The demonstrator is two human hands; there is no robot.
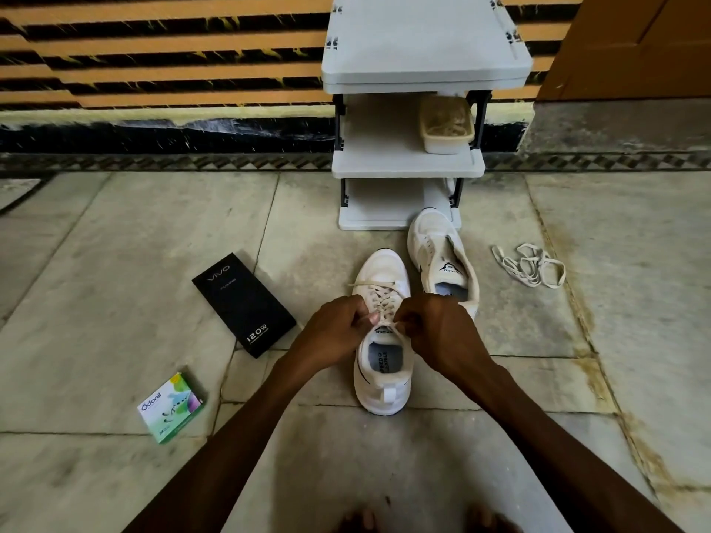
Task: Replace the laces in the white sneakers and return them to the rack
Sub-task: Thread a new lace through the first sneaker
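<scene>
In the head view, the person's 2 bare forearms reach forward over a pale stone floor (115,263) and meet above the nearer white sneaker (381,382), which stands upright on its sole with the toe pointing away, toward the rack (408,163). The left hand (338,325) has its fingers curled in, with the thumb tip pressed against the cream lace (379,292) at the top eyelets, just beside the tongue. The right hand (434,328) is curled the same way and pinches the lace's other end at the opposite side of the tongue; its fingertips are tucked under, so the exact pinch cannot be made out. The lace already crosses the upper rows of the shoe. The second sneaker (442,259) lies just beyond and to the right, angled, its toe at the front edge of the rack's lowest shelf. A loose lace (529,265) lies in a tangle on the floor, right of that shoe and apart from it. The rack has 3 grey shelves, and a beige tray (446,126) sits on the middle one. To the left lie a black box (244,303) marked vivo and, nearer the person, a small green and white Odonil box (171,407).
</scene>
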